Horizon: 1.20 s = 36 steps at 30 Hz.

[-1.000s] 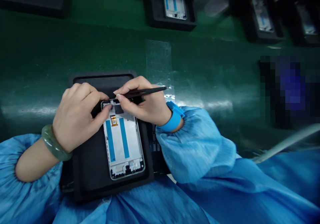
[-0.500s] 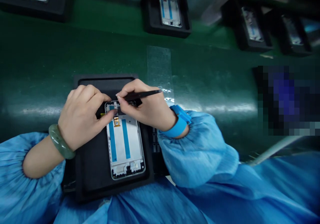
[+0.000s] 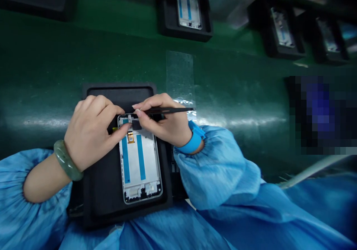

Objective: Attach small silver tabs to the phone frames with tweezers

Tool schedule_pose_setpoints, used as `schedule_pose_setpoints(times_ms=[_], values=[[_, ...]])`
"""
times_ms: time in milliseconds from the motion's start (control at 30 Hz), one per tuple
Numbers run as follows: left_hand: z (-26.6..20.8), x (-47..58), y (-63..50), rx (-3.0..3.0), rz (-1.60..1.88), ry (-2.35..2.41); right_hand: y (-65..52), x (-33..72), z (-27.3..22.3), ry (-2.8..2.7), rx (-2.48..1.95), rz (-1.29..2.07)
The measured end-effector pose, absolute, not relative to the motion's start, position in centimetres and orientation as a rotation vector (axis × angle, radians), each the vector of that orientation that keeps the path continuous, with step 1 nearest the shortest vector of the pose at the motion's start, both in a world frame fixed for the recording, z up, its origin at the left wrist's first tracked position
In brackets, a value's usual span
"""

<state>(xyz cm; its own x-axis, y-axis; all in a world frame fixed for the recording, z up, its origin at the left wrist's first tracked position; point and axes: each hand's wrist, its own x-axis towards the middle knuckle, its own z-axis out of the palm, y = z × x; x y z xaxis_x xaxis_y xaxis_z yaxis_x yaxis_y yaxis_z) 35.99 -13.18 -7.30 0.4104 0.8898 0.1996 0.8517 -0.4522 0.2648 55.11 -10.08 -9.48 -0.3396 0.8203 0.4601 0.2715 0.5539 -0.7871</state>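
Observation:
An opened phone frame (image 3: 149, 160) with two blue strips and a small gold flex connector lies face down in a black tray (image 3: 96, 198). My left hand (image 3: 93, 129) pinches the frame's upper left corner, index finger at the top edge and thumb over the flex cable. In my right hand (image 3: 167, 121) are black tweezers (image 3: 178, 110), held nearly level between thumb and fingers. Their tips are at the frame's top edge, mostly hidden by my fingers.
Across the green bench (image 3: 55, 60), several black trays hold similar phone frames, one at the top middle (image 3: 189, 8). A clear plastic strip (image 3: 180, 71) lies beyond my right hand. A pixelated dark object (image 3: 320, 112) sits at the right.
My right hand has turned, so the tweezers lie flatter and their rear end reaches farther right. My left hand keeps its place on the frame.

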Motion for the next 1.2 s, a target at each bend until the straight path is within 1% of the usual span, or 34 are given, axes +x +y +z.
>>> schedule_pose_setpoints(times_ms=[300,467,667,833,1033,1200], values=[[-7.14,36.04,-13.22,2.526,0.461,1.572,-10.19,55.18,-9.38,-1.861,-0.905,0.815],[-7.22,35.97,-13.18,2.522,0.447,1.567,-10.25,55.08,-9.29,-1.83,-0.95,0.758],[-7.24,35.96,-13.15,2.53,0.449,1.569,-10.11,55.27,-9.35,-1.861,-0.898,0.803],[-7.22,35.96,-13.15,2.528,0.442,1.56,-10.24,55.15,-9.47,-1.837,-0.939,0.748],[-7.25,35.93,-13.15,2.527,0.455,1.557,-10.14,55.14,-9.43,-1.846,-0.946,0.807],[-7.19,35.94,-13.19,2.529,0.44,1.558,-10.13,55.04,-9.5,-1.835,-0.957,0.749]])
